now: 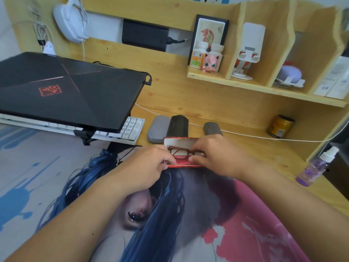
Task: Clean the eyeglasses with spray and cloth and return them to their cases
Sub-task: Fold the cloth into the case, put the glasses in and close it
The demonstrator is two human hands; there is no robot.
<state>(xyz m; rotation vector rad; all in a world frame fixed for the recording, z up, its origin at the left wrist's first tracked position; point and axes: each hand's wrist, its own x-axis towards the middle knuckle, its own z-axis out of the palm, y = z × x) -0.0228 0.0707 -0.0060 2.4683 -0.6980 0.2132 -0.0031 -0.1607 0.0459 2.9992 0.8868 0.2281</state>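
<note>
Head view: the right hand (213,154) pinches red-framed eyeglasses (184,152) over the open red case (181,143) on the table (245,148), the left hand (151,162) gripping its near edge. Likely next: seat or lift them.

Red case (181,165), brown-red glasses (179,150)

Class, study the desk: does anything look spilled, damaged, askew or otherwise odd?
Nothing looks spilled or broken. One oddity: the closed black laptop sits propped over the white keyboard, covering most of it. The spray bottle stands upright, and the red-framed glasses sit in the open red case.
</note>
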